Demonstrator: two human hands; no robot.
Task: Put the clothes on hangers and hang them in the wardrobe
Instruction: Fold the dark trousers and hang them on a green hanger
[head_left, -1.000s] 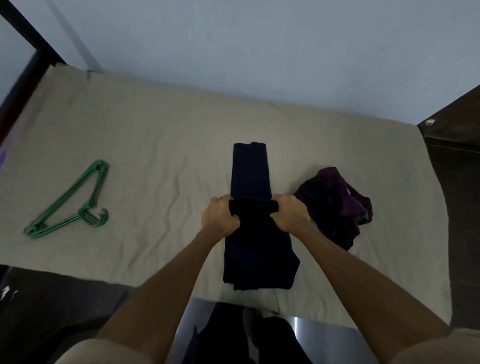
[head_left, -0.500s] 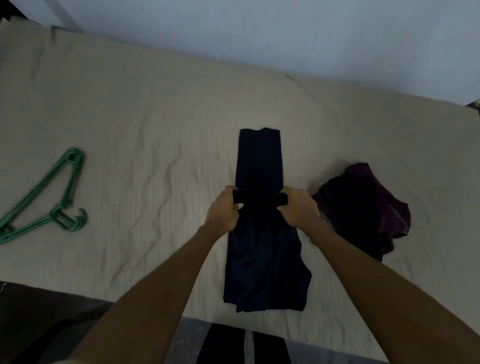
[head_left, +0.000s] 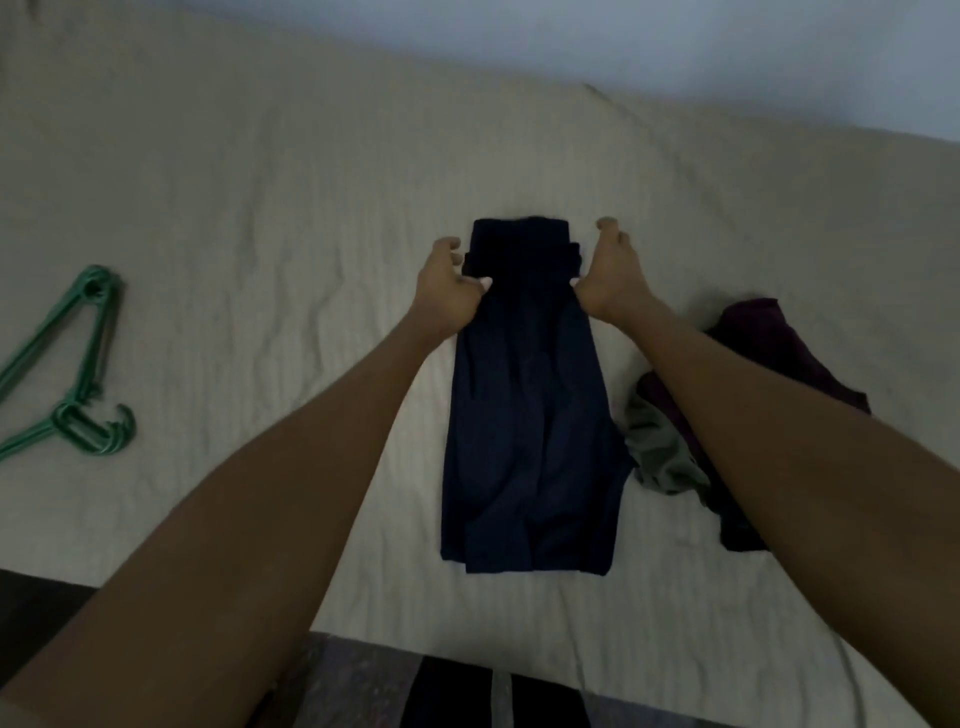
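Both hands at far end of dark navy garment, one each side. Left hand on left edge, fingers spread and loosely curled by a rolled or folded band of cloth, thumb at the fabric edge; cannot tell if it actually grips. Right hand on right edge, fingers extended forward, thumb side against the cloth; grip unclear too. Hands apart, the garment's width between them.

Navy garment lies flat, folded long and narrow, running away from the person, mid bed. Near end just short of bed edge.

Bed covered in a beige, wrinkled sheet, fills most of view. Green plastic hangers, seemingly several stacked, lie at left, well apart from the navy piece, hooks pointing toward near side. Crumpled pile of clothes, dark purple with a grey-green part, just right of the navy garment, partly hidden under right forearm.

Pale blue-white wall runs along far side of bed. Dark floor visible bottom left; dim lighting overall. Wardrobe not in view.
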